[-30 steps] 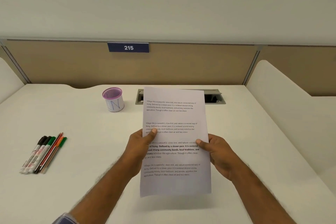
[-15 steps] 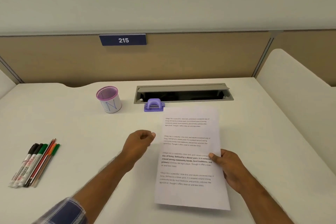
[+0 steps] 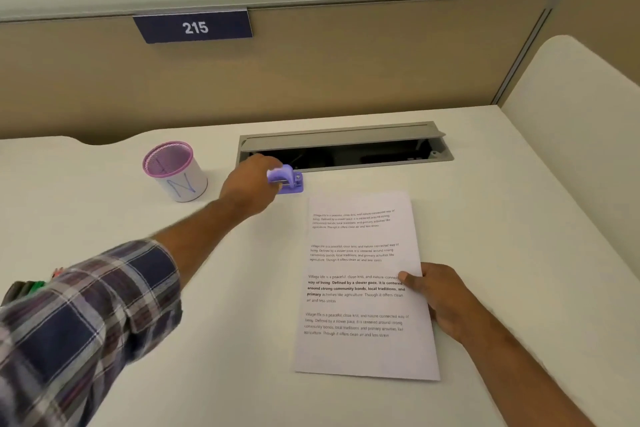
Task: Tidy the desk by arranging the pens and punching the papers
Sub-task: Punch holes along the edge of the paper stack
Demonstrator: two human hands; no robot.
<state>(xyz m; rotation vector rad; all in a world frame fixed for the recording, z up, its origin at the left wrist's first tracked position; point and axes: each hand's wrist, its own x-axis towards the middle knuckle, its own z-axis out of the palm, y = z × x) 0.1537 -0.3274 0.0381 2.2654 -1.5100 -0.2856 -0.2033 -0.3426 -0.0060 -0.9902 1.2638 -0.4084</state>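
Observation:
A printed sheet of paper (image 3: pixel 363 288) lies flat on the white desk (image 3: pixel 242 340), right of centre. My right hand (image 3: pixel 440 298) holds its right edge, thumb on top. A small purple hole punch (image 3: pixel 289 179) sits just beyond the sheet's far left corner, in front of the cable slot. My left hand (image 3: pixel 249 184) reaches out to it and its fingers wrap the punch's left side. The pens (image 3: pixel 33 288) are almost hidden behind my left sleeve at the left edge; only green and red tips show.
A white mesh pen cup with a purple rim (image 3: pixel 175 170) stands left of the punch. An open grey cable slot (image 3: pixel 343 147) runs along the back. A beige partition with a "215" sign (image 3: pixel 194 26) closes the back, and a white divider (image 3: pixel 581 135) the right.
Both hands held the paper upright; they laid it down on the desk. My left hand let go and reached forward to the purple punch. My right hand stays on the paper.

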